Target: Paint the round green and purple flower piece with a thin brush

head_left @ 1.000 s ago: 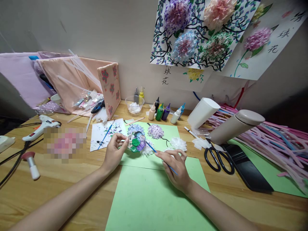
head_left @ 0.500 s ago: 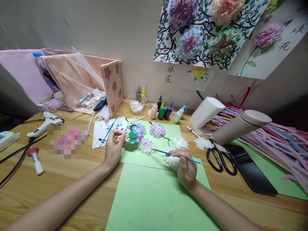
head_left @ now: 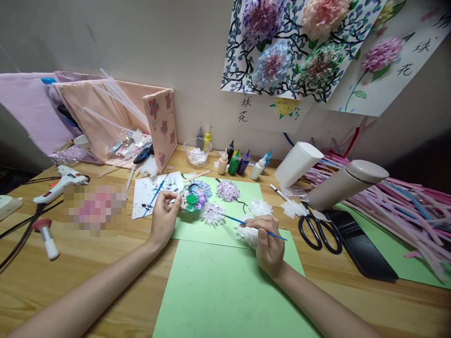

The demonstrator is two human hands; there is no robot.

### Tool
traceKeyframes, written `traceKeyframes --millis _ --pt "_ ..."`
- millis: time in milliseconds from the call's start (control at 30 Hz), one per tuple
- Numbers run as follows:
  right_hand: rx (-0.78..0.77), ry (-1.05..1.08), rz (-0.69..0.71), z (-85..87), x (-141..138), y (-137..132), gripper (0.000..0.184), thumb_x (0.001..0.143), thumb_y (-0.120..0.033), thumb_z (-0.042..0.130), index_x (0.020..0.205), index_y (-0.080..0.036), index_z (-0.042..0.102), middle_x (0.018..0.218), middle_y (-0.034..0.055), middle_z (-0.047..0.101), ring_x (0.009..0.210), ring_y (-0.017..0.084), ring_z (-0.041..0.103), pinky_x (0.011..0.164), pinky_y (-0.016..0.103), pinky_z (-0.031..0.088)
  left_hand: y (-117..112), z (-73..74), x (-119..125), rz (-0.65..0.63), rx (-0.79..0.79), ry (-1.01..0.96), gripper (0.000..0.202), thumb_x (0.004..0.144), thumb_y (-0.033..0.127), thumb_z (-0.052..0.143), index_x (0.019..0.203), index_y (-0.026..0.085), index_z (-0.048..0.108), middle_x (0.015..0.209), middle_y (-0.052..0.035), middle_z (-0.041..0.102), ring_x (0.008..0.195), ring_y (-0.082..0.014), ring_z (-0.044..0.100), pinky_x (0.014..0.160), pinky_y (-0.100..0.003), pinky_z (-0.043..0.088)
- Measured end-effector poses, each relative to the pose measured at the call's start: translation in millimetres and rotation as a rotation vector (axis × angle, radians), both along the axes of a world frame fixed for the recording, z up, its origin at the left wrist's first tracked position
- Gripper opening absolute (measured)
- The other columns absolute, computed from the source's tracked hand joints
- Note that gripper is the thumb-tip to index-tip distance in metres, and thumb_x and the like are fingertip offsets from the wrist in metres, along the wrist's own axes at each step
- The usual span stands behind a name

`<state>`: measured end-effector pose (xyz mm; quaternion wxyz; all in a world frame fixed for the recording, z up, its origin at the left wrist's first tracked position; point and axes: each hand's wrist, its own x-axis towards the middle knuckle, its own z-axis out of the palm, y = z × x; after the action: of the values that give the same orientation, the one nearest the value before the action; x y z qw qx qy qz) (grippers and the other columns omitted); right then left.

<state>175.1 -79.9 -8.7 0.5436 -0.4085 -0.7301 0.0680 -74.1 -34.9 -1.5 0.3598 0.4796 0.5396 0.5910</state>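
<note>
Between the thumb and fingers of my left hand [head_left: 165,217] is the edge of a round paint palette [head_left: 192,199] with green, purple and blue paint in its wells. My right hand [head_left: 269,244] grips a thin blue paintbrush [head_left: 234,219], whose tip meets a pale purple paper flower [head_left: 213,214]. Behind that lies a fuller purple flower [head_left: 227,190], and a bluish one [head_left: 201,188] is partly covered by the palette. White flowers [head_left: 260,207] sit near my right hand, one partly hidden by it. All rest on light green card [head_left: 225,291].
Paint bottles [head_left: 234,163] and a clear bowl [head_left: 197,152] stand at the back. On the right are black scissors [head_left: 320,231], a phone [head_left: 361,246] and a tumbler [head_left: 347,184]. A glue gun [head_left: 60,183] and a second brush on paint-marked paper [head_left: 139,197] lie left.
The whole view has shifted slightly, so things appear a little further left. Both hands keep their holds, and the brush tip stays at the same pale purple flower.
</note>
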Motion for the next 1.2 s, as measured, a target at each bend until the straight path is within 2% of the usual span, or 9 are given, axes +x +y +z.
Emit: traceKeyframes --millis 133,267,567,700,967,1067,1200 --pt "0.063 -0.054 0.057 0.3 0.9 -1.5 0.026 0.095 -0.024 0.028 0.098 -0.023 0.054 0.088 0.0046 0.066 0.082 0.019 0.058 0.076 0.038 0.036 -1.0 -0.5 -0.2 -0.023 -0.011 -0.015 0.026 0.077 0.040 0.061 0.083 0.020 0.047 0.077 0.0023 0.051 0.063 -0.0096 0.052 0.057 -0.020 0.045" --pt "0.043 -0.199 0.118 3.2 -0.9 -0.6 0.026 0.093 -0.019 0.032 0.109 -0.023 0.052 0.102 0.0057 0.066 0.093 0.020 0.057 0.079 0.038 0.035 -3.5 -0.2 0.4 -0.071 -0.006 -0.036 0.024 0.078 0.037 0.061 0.085 0.020 0.046 0.079 0.0023 0.051 0.064 -0.0091 0.053 0.057 -0.020 0.046" --pt "0.055 -0.366 0.135 7.3 -4.9 -2.7 0.029 0.091 -0.015 0.035 0.113 -0.025 0.051 0.105 0.0040 0.069 0.088 0.017 0.060 0.083 0.037 0.031 -7.1 0.2 2.5 -0.115 0.018 -0.023 0.025 0.078 0.036 0.060 0.089 0.021 0.044 0.087 0.0002 0.051 0.072 -0.0108 0.056 0.057 -0.020 0.049" --pt "0.093 -0.348 0.115 8.5 -5.7 -5.0 0.028 0.090 -0.014 0.035 0.109 -0.024 0.052 0.101 0.0038 0.070 0.086 0.017 0.060 0.081 0.037 0.031 -7.0 -0.1 3.1 -0.123 0.023 -0.026 0.025 0.078 0.035 0.060 0.091 0.022 0.043 0.088 0.0003 0.052 0.073 -0.0101 0.058 0.059 -0.019 0.048" --pt "0.027 -0.315 0.112 6.6 -4.9 -3.7 0.025 0.091 -0.018 0.034 0.104 -0.025 0.054 0.095 0.0017 0.070 0.085 0.018 0.059 0.081 0.038 0.031 -8.9 -0.9 3.6 -0.149 0.029 0.005 0.027 0.078 0.034 0.060 0.093 0.022 0.041 0.092 -0.0011 0.054 0.075 -0.0107 0.059 0.062 -0.021 0.049" --pt "0.035 -0.285 0.142 6.6 -4.0 -3.7 0.025 0.093 -0.019 0.032 0.104 -0.025 0.053 0.094 0.0026 0.070 0.085 0.018 0.059 0.080 0.038 0.031 -10.0 -0.4 4.5 -0.162 0.023 -0.016 0.028 0.079 0.033 0.061 0.094 0.022 0.040 0.092 -0.0009 0.055 0.073 -0.0103 0.060 0.063 -0.022 0.050" --pt "0.042 -0.223 0.111 6.0 -3.6 -4.3 0.026 0.093 -0.020 0.030 0.102 -0.025 0.054 0.092 0.0029 0.070 0.082 0.019 0.059 0.078 0.039 0.031 -10.5 0.2 5.4 -0.151 0.017 -0.020 0.030 0.077 0.034 0.062 0.094 0.021 0.041 0.091 -0.0013 0.056 0.071 -0.0104 0.060 0.063 -0.023 0.050"
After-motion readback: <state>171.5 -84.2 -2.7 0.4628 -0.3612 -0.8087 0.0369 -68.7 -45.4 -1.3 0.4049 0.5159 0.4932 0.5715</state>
